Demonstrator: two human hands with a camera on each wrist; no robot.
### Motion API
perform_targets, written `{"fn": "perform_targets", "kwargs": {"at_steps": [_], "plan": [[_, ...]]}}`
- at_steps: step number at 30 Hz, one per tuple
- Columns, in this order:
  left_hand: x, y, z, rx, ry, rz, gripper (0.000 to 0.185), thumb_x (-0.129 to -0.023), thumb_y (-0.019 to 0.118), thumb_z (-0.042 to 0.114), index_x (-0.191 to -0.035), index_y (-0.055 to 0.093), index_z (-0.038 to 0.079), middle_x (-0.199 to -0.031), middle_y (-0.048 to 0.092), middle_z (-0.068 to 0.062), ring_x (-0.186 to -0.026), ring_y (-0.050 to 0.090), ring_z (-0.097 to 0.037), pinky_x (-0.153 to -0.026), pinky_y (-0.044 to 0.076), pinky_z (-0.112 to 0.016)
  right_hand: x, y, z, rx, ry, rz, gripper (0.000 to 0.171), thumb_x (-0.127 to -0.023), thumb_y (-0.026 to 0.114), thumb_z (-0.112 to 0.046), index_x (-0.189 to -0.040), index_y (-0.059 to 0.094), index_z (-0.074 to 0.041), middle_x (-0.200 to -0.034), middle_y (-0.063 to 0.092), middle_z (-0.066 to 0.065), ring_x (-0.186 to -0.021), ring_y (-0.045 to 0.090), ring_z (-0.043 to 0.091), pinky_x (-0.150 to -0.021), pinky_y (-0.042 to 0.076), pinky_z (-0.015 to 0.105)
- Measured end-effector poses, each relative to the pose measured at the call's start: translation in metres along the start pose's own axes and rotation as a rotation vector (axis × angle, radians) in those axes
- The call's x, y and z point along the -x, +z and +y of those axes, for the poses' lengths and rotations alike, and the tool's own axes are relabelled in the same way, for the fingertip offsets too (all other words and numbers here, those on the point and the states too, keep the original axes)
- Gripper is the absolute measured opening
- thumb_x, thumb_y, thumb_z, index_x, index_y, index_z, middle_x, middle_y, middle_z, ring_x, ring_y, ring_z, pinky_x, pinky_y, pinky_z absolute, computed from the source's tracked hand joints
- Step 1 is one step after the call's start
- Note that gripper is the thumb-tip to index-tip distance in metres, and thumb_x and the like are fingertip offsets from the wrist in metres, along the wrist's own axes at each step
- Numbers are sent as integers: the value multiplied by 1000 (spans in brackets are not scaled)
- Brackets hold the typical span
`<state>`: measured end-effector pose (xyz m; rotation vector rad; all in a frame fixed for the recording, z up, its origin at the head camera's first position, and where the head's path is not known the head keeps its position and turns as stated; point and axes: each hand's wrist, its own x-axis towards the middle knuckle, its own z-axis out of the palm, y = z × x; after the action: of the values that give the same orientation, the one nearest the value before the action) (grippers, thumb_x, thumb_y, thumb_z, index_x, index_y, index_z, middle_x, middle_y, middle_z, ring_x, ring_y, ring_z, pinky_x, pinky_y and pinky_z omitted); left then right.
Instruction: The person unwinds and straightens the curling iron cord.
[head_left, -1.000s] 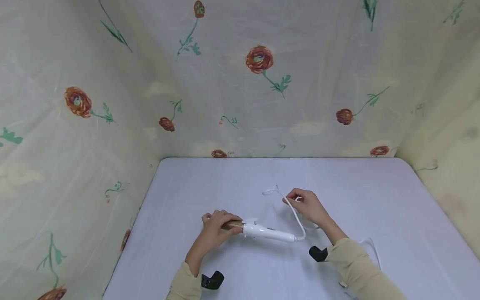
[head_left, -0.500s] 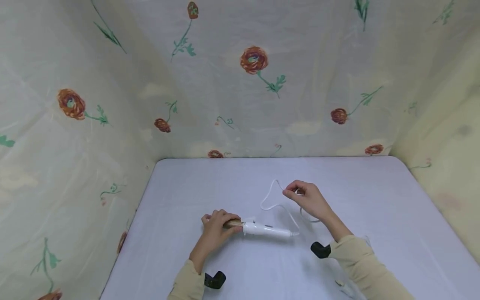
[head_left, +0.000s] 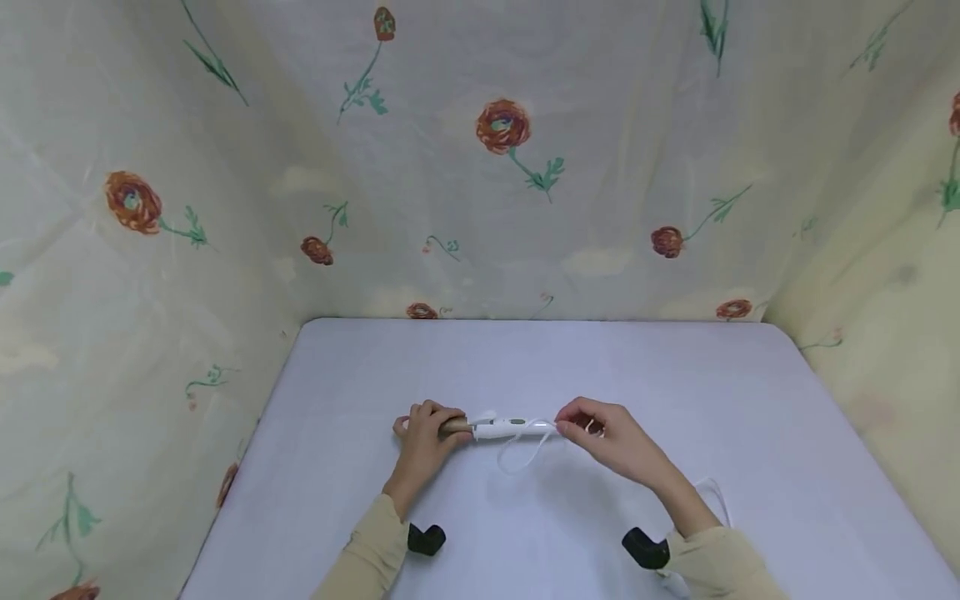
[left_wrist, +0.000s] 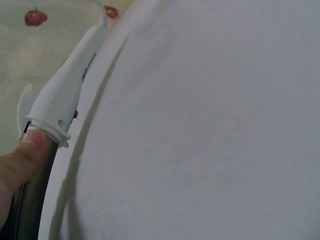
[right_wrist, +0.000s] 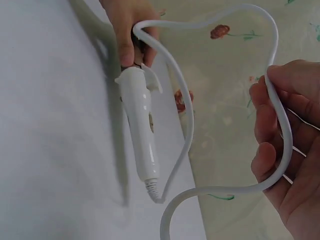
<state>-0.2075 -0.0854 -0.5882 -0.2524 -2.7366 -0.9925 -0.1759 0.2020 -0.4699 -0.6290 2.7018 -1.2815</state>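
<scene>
A curling iron with a white handle (head_left: 513,427) and a bronze barrel (head_left: 453,427) lies level across the middle of the table. My left hand (head_left: 426,427) grips the barrel, its thumb (left_wrist: 22,157) against the white collar. At the handle's cord end, my right hand (head_left: 583,427) holds the white cord (head_left: 521,454), which droops in a loop under the handle. In the right wrist view the fingers (right_wrist: 272,150) curl round the cord (right_wrist: 280,95), with the handle (right_wrist: 141,135) beyond.
A pale lilac cloth covers the table (head_left: 525,367). Floral curtain walls (head_left: 495,167) close off the back, left and right. More cord (head_left: 712,487) trails beside my right sleeve. Black camera mounts (head_left: 426,539) sit at both wrists.
My right hand has carried the cord from behind the iron to the handle's end. The loop now hangs below the handle. The iron has turned level and shifted slightly away.
</scene>
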Motion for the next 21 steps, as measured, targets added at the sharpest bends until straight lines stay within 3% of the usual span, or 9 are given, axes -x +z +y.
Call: {"fn": "perform_targets", "kwargs": {"at_steps": [9,21], "plan": [[-10,8,-6,-34,-11,28,36,-72,77,39,-104,70,24,-101,59,0,-96,48,-23,-97,19,-59,29,35,-2,-32,-31,-144,6,-93,61,-28,-95,65,-24,-85,66,-5,-77,56,1,-66,46,22],[-25,13,-5,-76,-4,71,35,-72,79,38,-104,69,25,-103,58,-1,-99,49,-24,-100,16,-60,50,76,17,-175,3,-230,18,-95,58,-23,-104,66,-10,-98,68,6,-86,59,1,-73,50,22]]}}
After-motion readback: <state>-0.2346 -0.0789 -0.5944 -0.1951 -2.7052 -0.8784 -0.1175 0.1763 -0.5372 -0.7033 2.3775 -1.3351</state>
